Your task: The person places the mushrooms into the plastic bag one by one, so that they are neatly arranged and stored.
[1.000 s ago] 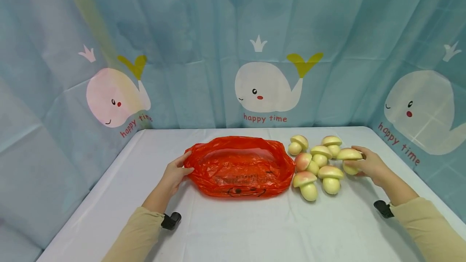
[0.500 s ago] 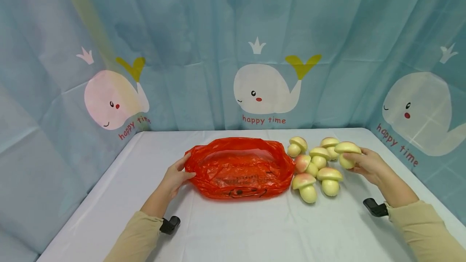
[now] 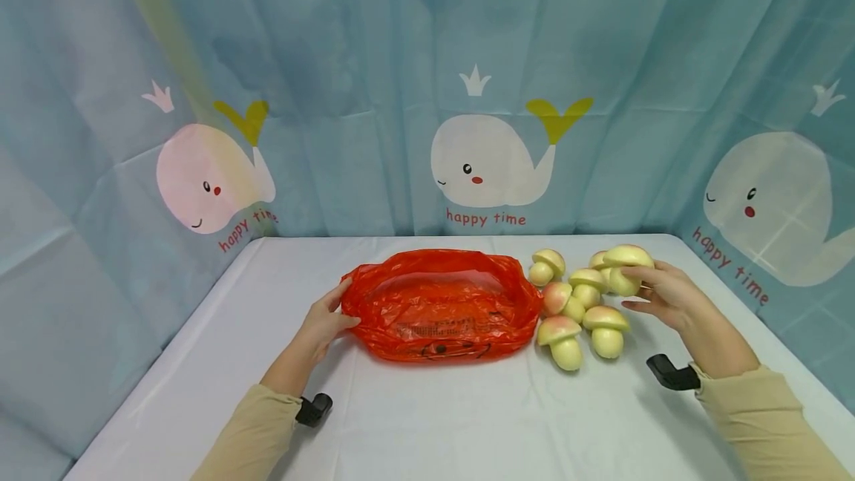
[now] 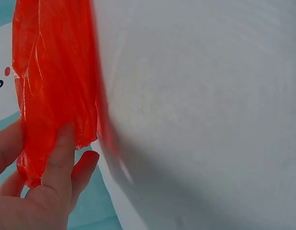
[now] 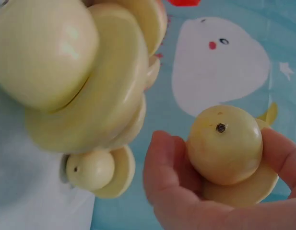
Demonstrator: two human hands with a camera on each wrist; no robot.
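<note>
My left hand [image 3: 326, 326] grips the left end of a red plastic bag [image 3: 441, 310], which lies wide-mouthed on the table. In the left wrist view, the fingers and thumb of the left hand [image 4: 47, 187] are about the bag's crinkled edge [image 4: 56, 72]. Raised over the back right of the table, my right hand [image 3: 675, 295] pinches a pale yellow toy mushroom [image 3: 629, 256]. In the right wrist view that mushroom's round stem end [image 5: 227, 146] faces the camera, between thumb and fingers. Part of its cap is hidden by the right hand [image 5: 186, 201].
Several more toy mushrooms, one at the front [image 3: 606, 340] and one at the back [image 3: 549, 264], lie clustered against the bag's right side. A white cloth covers the table [image 3: 467, 421]. Behind it hangs a blue curtain [image 3: 374, 169] printed with whales.
The right hand has lifted its toy mushroom off the table and moved it left and slightly back, above the pile. The left hand has stayed at the bag's edge.
</note>
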